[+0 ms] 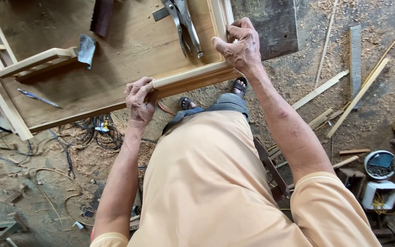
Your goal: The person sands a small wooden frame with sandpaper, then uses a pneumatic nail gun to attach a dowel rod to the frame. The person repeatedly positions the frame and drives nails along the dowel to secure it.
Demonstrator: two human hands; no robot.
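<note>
I look down over a wooden worktable [115, 59]. A pale wooden moulding strip [190, 74] lies along the table's near edge and meets a second strip [219, 16] at the corner. My left hand [139, 98] grips the left end of the near strip. My right hand [239, 45] is closed on the corner where the two strips meet. Metal locking pliers [184, 23] lie on the tabletop just left of my right hand.
A small wooden frame [37, 61], a grey cloth [87, 49] and a blue pen [37, 98] rest on the table. Cables [92, 132], sawdust and wood offcuts [344, 100] cover the floor. My sandalled feet [238, 87] stand below the table edge.
</note>
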